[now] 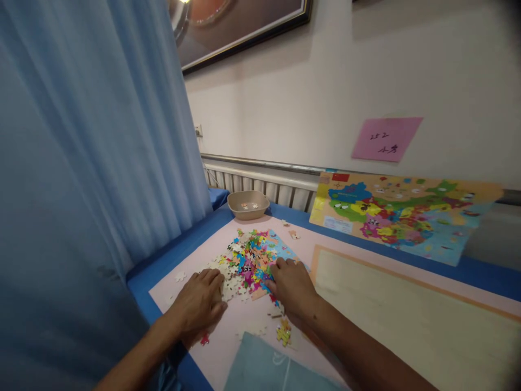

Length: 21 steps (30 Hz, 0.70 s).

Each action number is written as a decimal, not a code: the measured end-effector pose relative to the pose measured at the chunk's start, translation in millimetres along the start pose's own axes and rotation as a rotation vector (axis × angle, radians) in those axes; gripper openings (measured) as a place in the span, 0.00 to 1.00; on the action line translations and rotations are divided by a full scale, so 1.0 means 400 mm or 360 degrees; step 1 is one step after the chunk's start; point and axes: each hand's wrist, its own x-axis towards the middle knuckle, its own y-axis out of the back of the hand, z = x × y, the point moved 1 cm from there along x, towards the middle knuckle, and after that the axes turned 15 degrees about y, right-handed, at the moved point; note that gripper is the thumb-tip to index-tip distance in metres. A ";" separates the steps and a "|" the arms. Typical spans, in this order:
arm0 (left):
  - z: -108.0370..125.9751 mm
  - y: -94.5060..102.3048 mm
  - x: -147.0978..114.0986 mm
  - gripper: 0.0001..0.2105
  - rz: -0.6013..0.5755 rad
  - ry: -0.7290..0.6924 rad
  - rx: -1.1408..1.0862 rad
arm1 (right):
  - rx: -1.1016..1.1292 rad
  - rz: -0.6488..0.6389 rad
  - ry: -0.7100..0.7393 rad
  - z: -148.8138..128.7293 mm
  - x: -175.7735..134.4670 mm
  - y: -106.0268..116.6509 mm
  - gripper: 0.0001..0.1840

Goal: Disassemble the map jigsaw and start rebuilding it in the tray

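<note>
A heap of jigsaw puzzle pieces lies on the pink sheet, several showing bright printed sides and others pale backs. At its left edge, my left hand is curled, with a pale edge like puzzle pieces showing between thumb and fingers. My right hand bends over the right edge of the heap, its fingers closed around colored pieces that are partly hidden. Under the right wrist are yellow pieces. A red piece sits below my left hand.
A beige basket with a few pieces stands at the back. To the right lies a pale puzzle board with an orange border. A colorful map sheet leans against the radiator. In front is a grey-blue bag; a blue curtain hangs left.
</note>
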 end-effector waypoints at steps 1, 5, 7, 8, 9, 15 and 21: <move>-0.003 -0.003 0.005 0.10 0.0020 0.0015 0.0005 | -0.0009 0.0007 -0.0017 0.006 0.005 0.005 0.19; -0.040 0.001 0.073 0.10 0.0103 0.0217 -0.0317 | -0.0017 0.0103 -0.0046 0.055 0.032 0.016 0.21; -0.068 0.011 0.132 0.15 0.0080 0.0403 -0.0677 | 0.0011 0.0148 0.0018 0.081 0.045 0.011 0.20; -0.081 0.016 0.164 0.17 0.0029 0.0528 -0.0803 | 0.0032 0.0153 0.0054 0.091 0.049 0.005 0.20; -0.092 0.021 0.194 0.18 -0.0017 0.0641 -0.0853 | 0.0052 0.0146 0.0072 0.098 0.051 -0.001 0.20; -0.060 0.051 0.270 0.19 0.0117 0.0741 -0.0636 | 0.0042 0.0168 -0.0202 0.098 0.031 -0.034 0.25; 0.121 0.014 0.250 0.25 0.0244 -0.0143 -0.0255 | 0.0090 0.0204 0.0220 0.137 0.071 -0.025 0.25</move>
